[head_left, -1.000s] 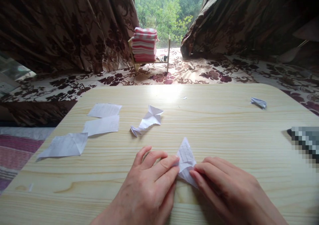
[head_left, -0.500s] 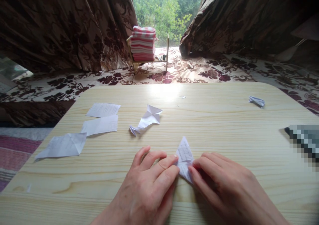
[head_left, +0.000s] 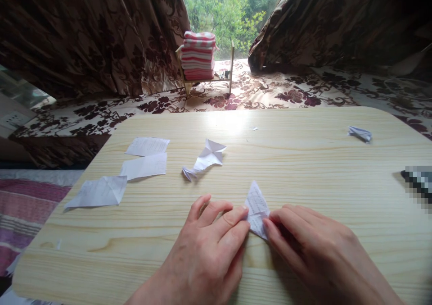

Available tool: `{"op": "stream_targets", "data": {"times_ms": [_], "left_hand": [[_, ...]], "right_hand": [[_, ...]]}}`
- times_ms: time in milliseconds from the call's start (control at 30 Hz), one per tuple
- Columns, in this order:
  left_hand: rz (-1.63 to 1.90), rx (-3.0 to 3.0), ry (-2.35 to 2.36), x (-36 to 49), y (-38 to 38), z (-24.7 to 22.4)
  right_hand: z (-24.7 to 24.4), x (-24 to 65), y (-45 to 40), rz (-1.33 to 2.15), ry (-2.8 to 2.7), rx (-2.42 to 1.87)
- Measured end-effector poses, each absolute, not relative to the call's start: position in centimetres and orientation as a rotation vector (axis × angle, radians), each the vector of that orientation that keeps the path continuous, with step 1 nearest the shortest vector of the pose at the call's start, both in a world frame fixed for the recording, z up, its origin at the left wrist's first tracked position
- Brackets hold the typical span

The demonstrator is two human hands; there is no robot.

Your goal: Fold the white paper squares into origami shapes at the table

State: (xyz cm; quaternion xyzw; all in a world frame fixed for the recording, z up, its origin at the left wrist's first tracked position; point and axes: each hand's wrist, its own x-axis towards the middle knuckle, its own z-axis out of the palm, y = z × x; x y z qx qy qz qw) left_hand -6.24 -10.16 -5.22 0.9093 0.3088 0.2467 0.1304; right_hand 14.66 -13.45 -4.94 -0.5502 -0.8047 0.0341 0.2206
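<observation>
A small piece of folded paper [head_left: 257,206] with handwriting on it lies on the table between my hands, its pointed tip facing away from me. My left hand [head_left: 213,237] holds its left edge with the fingertips, while the other fingers are bent above the table. At the right edge, my right hand [head_left: 312,239] pinches the paper between thumb and curled fingers. Beyond my left hand is a creased, partly folded paper piece [head_left: 209,155] with a narrow twisted end.
Three flat paper pieces [head_left: 144,166] lie at the left of the wooden table [head_left: 303,161]. A folded paper strip [head_left: 359,134] rests at the far right, near a blurred dark object [head_left: 418,183]. Behind the table, a small rack [head_left: 232,66] holds stacked pink-and-white cloths [head_left: 199,57].
The view has shifted slightly, so the table and papers appear a little farther right. Both hands keep their place at the folded paper, with little visible change in its shape.
</observation>
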Motion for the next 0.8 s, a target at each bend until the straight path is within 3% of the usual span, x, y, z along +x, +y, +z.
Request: {"op": "stream_targets", "data": {"times_ms": [800], "left_hand": [[0.777, 2.779, 0.876, -6.29, -10.25, -5.93]], "right_hand": [[-5.47, 14.67, -13.49, 0.077, -2.216, -1.564]]}}
